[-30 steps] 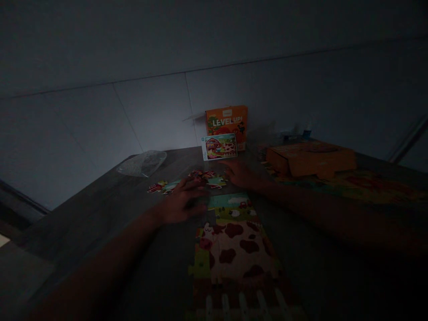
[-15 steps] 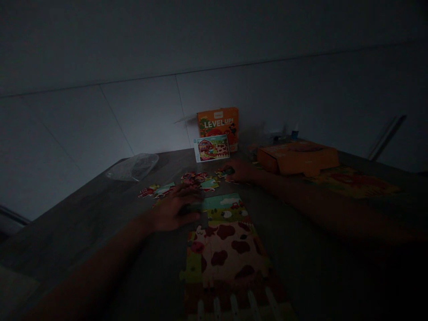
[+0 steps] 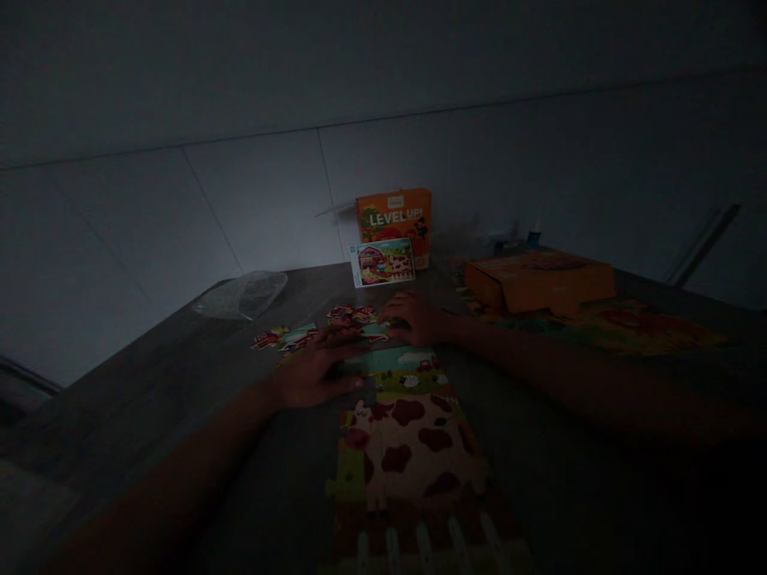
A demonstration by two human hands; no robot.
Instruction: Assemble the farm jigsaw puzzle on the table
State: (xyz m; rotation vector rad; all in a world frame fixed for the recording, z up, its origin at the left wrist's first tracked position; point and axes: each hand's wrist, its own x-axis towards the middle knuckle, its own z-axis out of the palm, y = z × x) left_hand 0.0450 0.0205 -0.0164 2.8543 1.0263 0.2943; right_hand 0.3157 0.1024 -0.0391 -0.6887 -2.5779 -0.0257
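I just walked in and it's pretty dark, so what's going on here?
A person has both hands at a jigsaw. The right hand is at the loose pieces; the left hand is by the upper left of a joined section showing a cow. It's too dark to tell whether either grips a piece. Behind them, a picture card stands before an orange box.

Hands (image 3: 311, 371) at loose pieces (image 3: 350, 313); joined cow puzzle (image 3: 413, 451) nearer.

Box (image 3: 557, 291) obstructing right, tabletop (image 3: 144, 391) left seemingly passable
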